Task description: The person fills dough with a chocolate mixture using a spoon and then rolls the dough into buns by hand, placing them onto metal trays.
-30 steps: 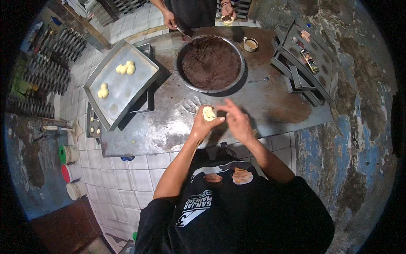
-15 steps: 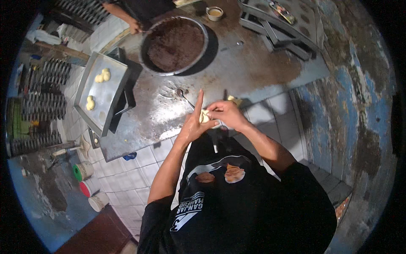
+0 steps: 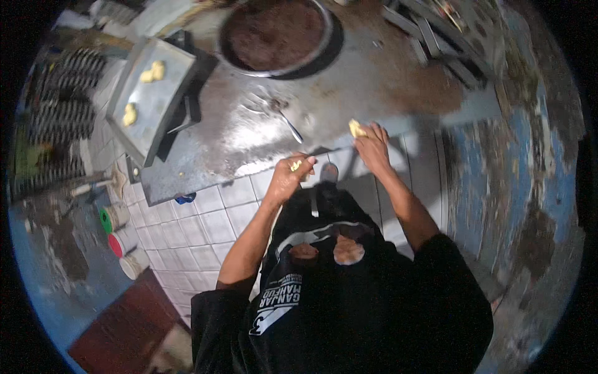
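Observation:
My left hand (image 3: 285, 181) is closed around a small piece of pale yellow dough (image 3: 296, 166), held just off the table's near edge. Farther right, my right hand (image 3: 372, 153) has its fingers against a larger dough lump (image 3: 356, 129) at that edge, gripping its side; part of the lump is hidden. Between and beyond my hands lies a metal spoon (image 3: 291, 127), its bowl smeared with something dark. A wide metal basin (image 3: 269, 73) of crumbly dark brown filling (image 3: 274, 34) stands at the far side of the table.
A metal baking tray (image 3: 148, 103) with several shaped dough pieces (image 3: 153, 71) is raised at the left. Dark metal trays (image 3: 436, 43) lie at the far right of the metal table (image 3: 230, 137). Lidded buckets (image 3: 124, 240) stand on the floor at the lower left.
My hands were together at the dough piece; now they are apart. The right has moved right to the dough lump, and the left has curled closed. The view has shifted, hiding the other person's arm.

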`<state>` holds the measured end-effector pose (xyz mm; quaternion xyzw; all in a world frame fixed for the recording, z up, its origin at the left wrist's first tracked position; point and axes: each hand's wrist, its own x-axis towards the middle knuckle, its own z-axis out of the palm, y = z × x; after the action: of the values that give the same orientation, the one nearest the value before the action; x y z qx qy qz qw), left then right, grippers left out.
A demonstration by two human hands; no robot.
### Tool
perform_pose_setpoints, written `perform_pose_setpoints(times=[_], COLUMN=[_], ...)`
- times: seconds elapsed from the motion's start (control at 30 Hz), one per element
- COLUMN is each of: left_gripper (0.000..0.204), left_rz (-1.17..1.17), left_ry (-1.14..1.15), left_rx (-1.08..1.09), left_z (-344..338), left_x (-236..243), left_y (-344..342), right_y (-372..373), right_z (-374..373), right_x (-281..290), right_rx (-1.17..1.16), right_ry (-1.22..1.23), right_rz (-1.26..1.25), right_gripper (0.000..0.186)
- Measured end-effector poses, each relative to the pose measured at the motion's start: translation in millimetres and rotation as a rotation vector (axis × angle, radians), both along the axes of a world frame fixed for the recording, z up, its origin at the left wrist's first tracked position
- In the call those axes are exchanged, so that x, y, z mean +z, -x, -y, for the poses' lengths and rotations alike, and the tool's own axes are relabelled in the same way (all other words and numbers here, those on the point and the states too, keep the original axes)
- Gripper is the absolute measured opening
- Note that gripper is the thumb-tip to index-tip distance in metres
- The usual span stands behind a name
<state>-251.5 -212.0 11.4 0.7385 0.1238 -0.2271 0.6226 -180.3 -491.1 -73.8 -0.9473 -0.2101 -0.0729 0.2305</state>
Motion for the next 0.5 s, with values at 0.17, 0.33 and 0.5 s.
perform_pose_setpoints(times=[0.17, 0.33, 0.5], left_gripper=[0.067, 0.061, 0.048], left_rz=[0.293, 0.262, 0.296], left_ry=[0.073, -0.076, 0.239], left_rx=[0.182, 0.169, 0.636], left_z=[-18.6, -58.1, -123.1], left_x=[45.2, 88.7, 89.5], left_y=[-5.1, -10.5, 14.2], right_y=[-27.4, -65.2, -25.0], right_z=[-104.1, -190.1, -271.7], right_x=[137.0, 207.5, 201.2], right_rx=[0.190, 0.713, 0.606], right_ry=[-0.956, -0.325, -0.660], right_rz=[-0.905, -0.856, -0.057], right_gripper=[0.036, 0.040, 0.038])
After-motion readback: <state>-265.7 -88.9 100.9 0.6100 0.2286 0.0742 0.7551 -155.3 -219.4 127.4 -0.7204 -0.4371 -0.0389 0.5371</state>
